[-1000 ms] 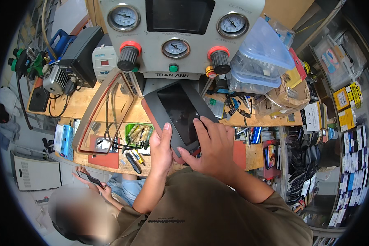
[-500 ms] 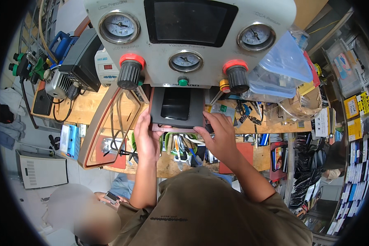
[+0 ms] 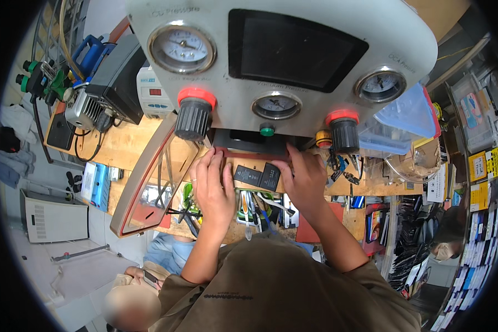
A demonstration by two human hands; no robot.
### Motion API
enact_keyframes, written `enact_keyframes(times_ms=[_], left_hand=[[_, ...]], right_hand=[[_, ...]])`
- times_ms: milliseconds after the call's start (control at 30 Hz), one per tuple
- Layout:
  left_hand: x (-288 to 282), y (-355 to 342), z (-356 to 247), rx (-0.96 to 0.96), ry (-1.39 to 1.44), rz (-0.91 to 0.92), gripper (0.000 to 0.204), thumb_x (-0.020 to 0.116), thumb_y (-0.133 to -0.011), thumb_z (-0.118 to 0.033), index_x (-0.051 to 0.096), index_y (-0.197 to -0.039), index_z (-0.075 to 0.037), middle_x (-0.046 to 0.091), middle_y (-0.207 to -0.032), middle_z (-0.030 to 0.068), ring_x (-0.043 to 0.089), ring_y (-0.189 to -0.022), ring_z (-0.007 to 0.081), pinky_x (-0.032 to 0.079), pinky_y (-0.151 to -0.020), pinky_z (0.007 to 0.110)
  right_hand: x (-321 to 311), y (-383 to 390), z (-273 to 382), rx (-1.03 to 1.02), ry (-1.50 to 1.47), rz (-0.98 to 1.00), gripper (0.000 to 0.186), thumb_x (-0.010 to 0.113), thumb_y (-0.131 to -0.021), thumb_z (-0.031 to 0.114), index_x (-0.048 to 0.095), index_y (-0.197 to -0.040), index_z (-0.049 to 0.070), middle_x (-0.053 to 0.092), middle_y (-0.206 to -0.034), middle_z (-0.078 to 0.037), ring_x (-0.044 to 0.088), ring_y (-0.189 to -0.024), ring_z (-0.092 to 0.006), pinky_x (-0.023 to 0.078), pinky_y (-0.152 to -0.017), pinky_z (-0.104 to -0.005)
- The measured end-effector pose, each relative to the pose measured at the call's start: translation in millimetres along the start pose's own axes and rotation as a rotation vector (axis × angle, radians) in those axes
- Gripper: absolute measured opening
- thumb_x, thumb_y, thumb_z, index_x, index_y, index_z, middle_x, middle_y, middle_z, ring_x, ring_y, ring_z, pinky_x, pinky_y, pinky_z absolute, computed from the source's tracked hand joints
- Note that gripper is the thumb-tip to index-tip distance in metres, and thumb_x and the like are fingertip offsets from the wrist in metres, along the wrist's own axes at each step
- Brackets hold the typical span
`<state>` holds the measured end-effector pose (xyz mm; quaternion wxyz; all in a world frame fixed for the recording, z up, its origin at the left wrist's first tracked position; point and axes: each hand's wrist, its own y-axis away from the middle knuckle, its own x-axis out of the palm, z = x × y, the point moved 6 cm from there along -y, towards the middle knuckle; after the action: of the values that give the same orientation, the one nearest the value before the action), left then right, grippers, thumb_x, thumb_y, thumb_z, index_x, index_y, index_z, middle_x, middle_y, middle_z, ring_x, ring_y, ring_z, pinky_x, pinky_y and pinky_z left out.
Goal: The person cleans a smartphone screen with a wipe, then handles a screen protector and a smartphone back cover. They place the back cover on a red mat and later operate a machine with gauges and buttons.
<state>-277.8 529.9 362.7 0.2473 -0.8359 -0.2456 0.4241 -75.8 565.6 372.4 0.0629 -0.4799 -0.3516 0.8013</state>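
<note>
A sliding tray [image 3: 243,154] with a dark mat sits mostly under a grey pressing machine [image 3: 227,110]. A black glossy panel [image 3: 249,136] lies on the mat, largely hidden by the machine. At the tray's left front edge is my left hand [image 3: 211,185], open, its fingers stretched out against it. My right hand [image 3: 306,180] is by the right front corner, thumb and fingers apart; some fingertips are hidden. Between my hands, a flat black battery [image 3: 248,175] and a second black battery [image 3: 269,176] lie on the wooden bench.
Gauges and a dark screen [image 3: 296,48] face me on the machine. A brown-framed lid [image 3: 149,182] leans at the left. Hand tools [image 3: 254,207] fill the space before the bench. Blue plastic boxes [image 3: 398,124] stand at right. Another person's hand [image 3: 135,272] is at lower left.
The tray has slid away from me, deeper under the machine, taking the panel along. The two batteries have come into sight before it. My left fingers have moved onto the front edge.
</note>
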Motion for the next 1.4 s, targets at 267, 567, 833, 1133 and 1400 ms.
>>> enact_keyframes(times_ms=[267,567,833,1133,1400], left_hand=[[19,-16,-2,0.121,0.073,0.153,0.018,0.073,-0.089,0.0,0.074,-0.107,0.003,0.069,-0.131,0.0163,0.065,-0.106,0.0336,0.054,-0.093,0.043],[-39,-13,-19,0.327,0.272,-0.067,0.016,0.07,-0.083,-0.001,0.073,-0.099,0.0,0.072,-0.12,0.0173,0.065,-0.099,0.0332,0.052,-0.087,0.042],[-173,-6,18,0.168,-0.138,-0.452,0.026,0.06,-0.091,0.006,0.072,-0.115,0.004,0.067,-0.113,0.0165,0.063,-0.099,0.0294,0.051,-0.088,0.041],[-140,31,-7,0.246,0.229,-0.365,0.024,0.066,-0.092,-0.008,0.074,-0.114,-0.001,0.059,-0.11,0.014,0.055,-0.107,0.0294,0.044,-0.097,0.042],[-110,43,-25,0.169,0.346,-0.399,0.029,0.074,-0.085,-0.01,0.073,-0.113,-0.004,0.054,-0.12,0.016,0.051,-0.112,0.0306,0.044,-0.096,0.042]], right_hand=[[14,-1,1,0.131,0.08,-0.058,0.045,0.079,-0.085,0.005,0.067,-0.129,0.003,0.064,-0.065,-0.006,0.061,-0.057,-0.0286,0.049,-0.057,-0.0418],[17,-10,5,0.152,0.108,0.129,0.051,0.069,-0.088,0.011,0.063,-0.136,-0.002,0.066,-0.063,-0.013,0.064,-0.05,-0.031,0.052,-0.054,-0.0442],[-29,-16,59,0.043,-0.208,0.173,0.064,0.071,-0.087,0.009,0.053,-0.148,-0.003,0.072,-0.073,-0.012,0.067,-0.059,-0.0323,0.054,-0.061,-0.0439],[-195,-7,215,-0.66,-1.485,0.18,0.056,0.044,-0.097,0.042,0.067,-0.125,0.0,0.065,-0.094,-0.015,0.064,-0.082,-0.0299,0.049,-0.069,-0.0412],[-182,-5,163,-0.629,-0.681,0.528,0.046,0.058,-0.092,0.005,0.063,-0.138,0.002,0.064,-0.089,-0.011,0.064,-0.071,-0.0272,0.049,-0.058,-0.0399]])
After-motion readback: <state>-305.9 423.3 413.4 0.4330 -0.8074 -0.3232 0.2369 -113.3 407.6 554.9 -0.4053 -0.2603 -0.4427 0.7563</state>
